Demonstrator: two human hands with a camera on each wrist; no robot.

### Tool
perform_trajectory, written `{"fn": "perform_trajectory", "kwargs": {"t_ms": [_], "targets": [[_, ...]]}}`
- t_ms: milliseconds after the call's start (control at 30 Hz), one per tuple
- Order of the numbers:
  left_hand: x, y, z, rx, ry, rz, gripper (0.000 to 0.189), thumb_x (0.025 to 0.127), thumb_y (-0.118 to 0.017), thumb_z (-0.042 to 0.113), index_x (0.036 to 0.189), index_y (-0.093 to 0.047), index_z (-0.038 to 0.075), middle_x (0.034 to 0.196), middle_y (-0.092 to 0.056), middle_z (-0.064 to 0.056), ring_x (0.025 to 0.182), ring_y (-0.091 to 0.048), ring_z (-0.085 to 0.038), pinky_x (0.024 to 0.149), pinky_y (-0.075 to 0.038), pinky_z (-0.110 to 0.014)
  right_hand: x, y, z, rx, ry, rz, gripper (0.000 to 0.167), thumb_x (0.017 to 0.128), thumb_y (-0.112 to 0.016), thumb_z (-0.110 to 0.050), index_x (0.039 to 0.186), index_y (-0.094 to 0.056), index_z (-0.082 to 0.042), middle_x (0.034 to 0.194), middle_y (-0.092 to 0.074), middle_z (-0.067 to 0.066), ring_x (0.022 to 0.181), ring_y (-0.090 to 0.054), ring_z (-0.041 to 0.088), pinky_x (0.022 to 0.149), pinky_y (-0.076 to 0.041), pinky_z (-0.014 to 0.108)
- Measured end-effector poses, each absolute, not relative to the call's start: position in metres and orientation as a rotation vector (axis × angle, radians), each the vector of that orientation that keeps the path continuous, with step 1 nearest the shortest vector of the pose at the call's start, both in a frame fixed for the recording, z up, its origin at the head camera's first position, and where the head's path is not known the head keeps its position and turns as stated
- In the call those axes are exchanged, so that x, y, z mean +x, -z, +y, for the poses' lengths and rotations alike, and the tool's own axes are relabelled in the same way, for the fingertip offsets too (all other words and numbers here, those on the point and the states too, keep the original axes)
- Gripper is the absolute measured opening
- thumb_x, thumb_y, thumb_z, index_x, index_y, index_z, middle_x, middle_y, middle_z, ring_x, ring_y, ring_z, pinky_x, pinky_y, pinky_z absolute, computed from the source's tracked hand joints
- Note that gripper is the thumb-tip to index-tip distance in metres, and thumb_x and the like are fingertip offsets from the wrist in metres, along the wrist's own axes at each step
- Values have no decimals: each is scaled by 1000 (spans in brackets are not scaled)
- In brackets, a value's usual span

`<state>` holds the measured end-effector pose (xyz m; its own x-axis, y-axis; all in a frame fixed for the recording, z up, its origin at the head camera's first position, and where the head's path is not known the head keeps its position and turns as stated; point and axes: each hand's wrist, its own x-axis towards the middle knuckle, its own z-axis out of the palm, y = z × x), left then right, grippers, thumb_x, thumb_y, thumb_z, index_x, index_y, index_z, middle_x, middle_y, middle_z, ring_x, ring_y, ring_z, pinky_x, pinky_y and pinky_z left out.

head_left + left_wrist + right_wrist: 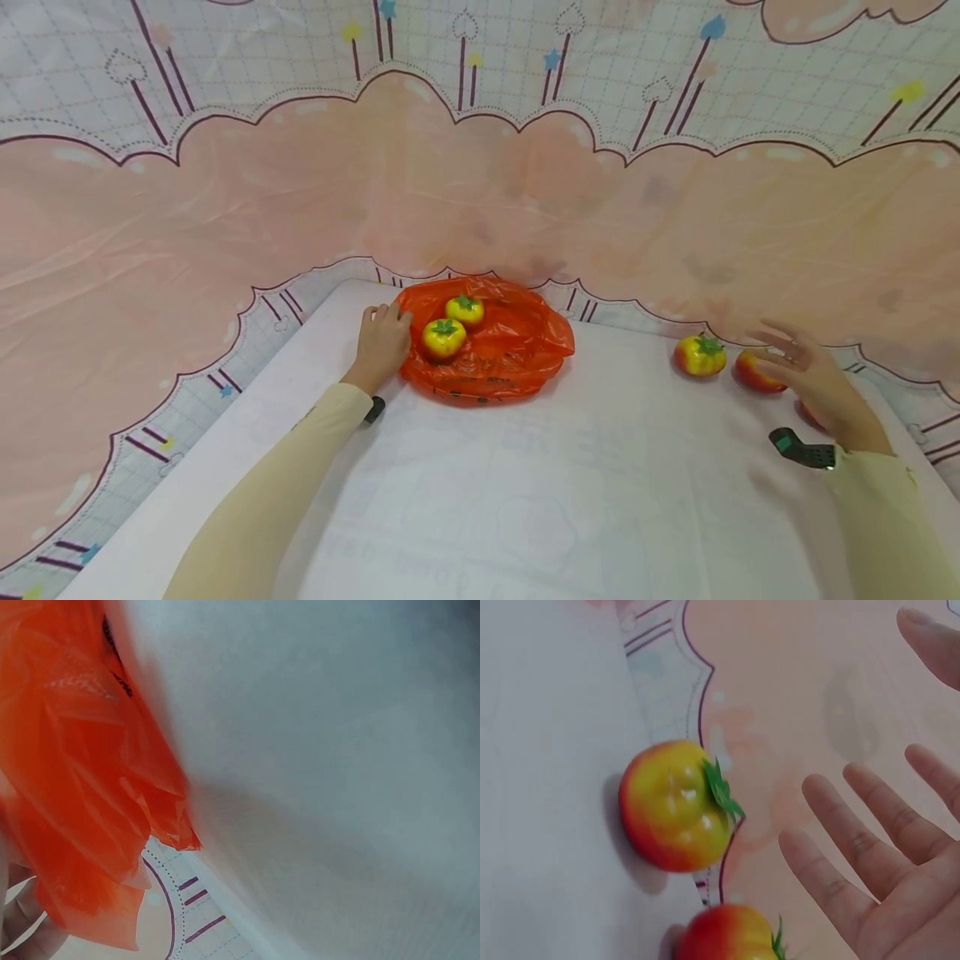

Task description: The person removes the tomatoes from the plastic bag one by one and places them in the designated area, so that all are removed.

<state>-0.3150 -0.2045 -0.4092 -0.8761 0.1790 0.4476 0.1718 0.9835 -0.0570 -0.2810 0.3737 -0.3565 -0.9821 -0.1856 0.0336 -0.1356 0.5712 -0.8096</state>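
A red plastic bag [517, 333] lies spread on the white table, with two yellow-red persimmons [443, 340] with green leafy tops on its left part. My left hand [384, 346] grips the bag's left edge; in the left wrist view its fingers [34, 919] show behind the thin red plastic. On the right, my right hand [817, 383] hovers with fingers spread over a row of persimmons. One persimmon [699, 356] sits left of it, a second [759, 372] is partly covered by its fingers, and a third [810, 414] is mostly hidden. Nothing is in the right palm [922, 900].
A patterned pink and white cloth [525, 200] hangs behind the table and runs along its left side. The white tabletop [570, 492] stretches between the bag and the persimmons at the right. Each wrist wears a black device [802, 450].
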Motion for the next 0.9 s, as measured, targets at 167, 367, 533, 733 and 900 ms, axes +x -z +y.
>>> {"fn": "perform_trajectory", "kwargs": {"t_ms": [167,367,533,733,900], "targets": [[-314,408,-204,-249,-21,-2666,21,86,-62,10,105,-63,1,103,-59,-18,101,-51,-33,99,-38,-50,-290,355,355,-350,1458,2687,64,96,-50,-25,149,-15,-35,152,-29,-1,110,-44,-13,104,-42,34],[-314,408,-204,-252,-17,-2666,21,85,-61,10,104,-63,1,101,-59,-18,100,-51,-34,98,-38,-50,-302,351,333,-466,1373,2724,62,96,-52,-24,149,-21,-31,149,-34,9,109,-45,-13,96,-48,30],[-314,409,-205,-252,-26,-2661,21,85,-62,9,103,-63,2,101,-59,-18,99,-51,-34,98,-38,-50,-310,347,313,-546,1399,2692,56,94,-54,-24,145,-30,-27,144,-43,1,114,-50,-7,105,-34,56],[-315,409,-206,-246,-27,-2665,21,85,-62,10,104,-63,2,102,-59,-18,100,-51,-33,99,-38,-50,-317,342,290,-585,1421,2636,52,94,-55,-27,142,-36,-26,142,-46,2,117,-56,4,98,-45,25],[-314,408,-204,-242,-23,-2675,22,85,-62,10,106,-63,2,104,-59,-18,101,-51,-33,99,-38,-50,-323,335,273,-583,1335,2668,55,91,-59,-34,141,-37,-28,142,-45,10,119,-56,13,102,-40,50]]}}
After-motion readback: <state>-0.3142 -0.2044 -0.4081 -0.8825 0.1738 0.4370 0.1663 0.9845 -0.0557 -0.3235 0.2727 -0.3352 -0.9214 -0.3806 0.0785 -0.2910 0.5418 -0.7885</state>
